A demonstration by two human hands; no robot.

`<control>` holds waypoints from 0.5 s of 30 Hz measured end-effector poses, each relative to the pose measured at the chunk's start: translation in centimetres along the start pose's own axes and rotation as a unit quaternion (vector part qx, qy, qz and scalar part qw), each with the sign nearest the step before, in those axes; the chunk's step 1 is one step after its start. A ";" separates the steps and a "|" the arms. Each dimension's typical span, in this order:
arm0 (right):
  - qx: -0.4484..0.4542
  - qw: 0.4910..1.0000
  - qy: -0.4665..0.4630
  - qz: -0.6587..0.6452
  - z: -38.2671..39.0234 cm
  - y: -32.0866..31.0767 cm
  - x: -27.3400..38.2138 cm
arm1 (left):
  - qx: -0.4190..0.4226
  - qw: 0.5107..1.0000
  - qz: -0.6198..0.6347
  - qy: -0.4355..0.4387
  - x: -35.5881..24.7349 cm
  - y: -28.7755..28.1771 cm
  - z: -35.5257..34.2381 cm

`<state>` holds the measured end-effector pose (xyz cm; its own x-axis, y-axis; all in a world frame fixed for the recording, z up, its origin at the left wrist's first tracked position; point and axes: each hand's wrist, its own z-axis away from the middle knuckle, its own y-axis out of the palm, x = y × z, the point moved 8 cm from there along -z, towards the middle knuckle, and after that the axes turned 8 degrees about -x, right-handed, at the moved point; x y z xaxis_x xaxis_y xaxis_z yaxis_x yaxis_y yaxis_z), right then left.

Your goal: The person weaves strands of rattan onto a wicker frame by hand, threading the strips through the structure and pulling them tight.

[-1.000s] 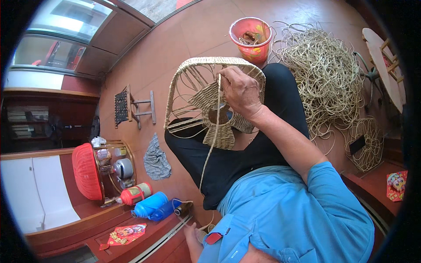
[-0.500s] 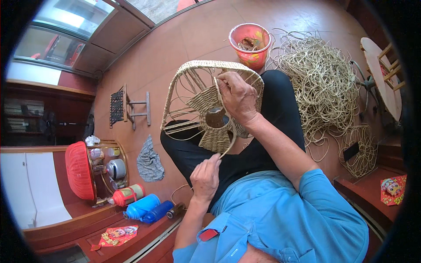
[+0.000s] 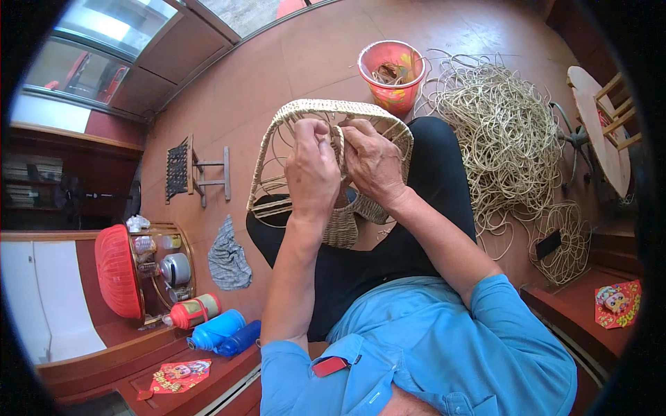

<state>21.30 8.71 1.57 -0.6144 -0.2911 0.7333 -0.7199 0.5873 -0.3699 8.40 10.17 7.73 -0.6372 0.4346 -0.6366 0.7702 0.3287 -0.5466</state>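
Observation:
A half-woven square frame of pale plaited cord (image 3: 273, 136) rests over my dark-trousered legs, its rim finished, open strands and wedge-shaped woven panels inside. My left hand (image 3: 312, 166) is raised at its upper middle, fingers curled and pinched on the cord, thumb uppermost. My right hand (image 3: 371, 159) grips beside it, fingers bent round the same upright strand just inside the top rim. The hands nearly touch and hide the centre of the weave and the exact grip of the fingertips.
Red bucket (image 3: 392, 87) and large heap of loose cord (image 3: 506, 139) beyond my right knee; round wooden board (image 3: 586, 121) at right. Low stool (image 3: 198, 173), grey cloth (image 3: 229, 256), red food cover (image 3: 114, 270), several flasks (image 3: 215, 333) and a red decoration (image 3: 180, 374) at left.
My left hand rose from low at the lower left to the upper frame beside my right hand, closing on the strand. The hanging cord is now gathered up behind the hands.

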 end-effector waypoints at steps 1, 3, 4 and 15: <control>-0.007 1.000 -0.008 -0.004 0.0 -0.1 0.2 | 0.025 0.999 -0.011 -0.023 0.6 0.7 -0.4; -0.013 1.000 -0.016 -0.007 0.0 -0.3 0.3 | 0.059 0.996 -0.021 -0.056 1.5 1.7 -0.9; -0.015 1.000 -0.017 -0.016 0.0 -0.3 0.3 | 0.057 0.997 -0.019 -0.048 1.5 1.8 -1.1; -0.016 0.999 -0.040 -0.019 0.2 -0.3 0.3 | 0.002 0.999 -0.039 -0.032 1.3 2.2 0.2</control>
<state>21.29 8.31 1.75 -0.6124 -0.3725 0.6973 -0.7326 0.5988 -0.3235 9.23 11.32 5.61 -0.6952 0.3534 -0.6259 0.7187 0.3551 -0.5978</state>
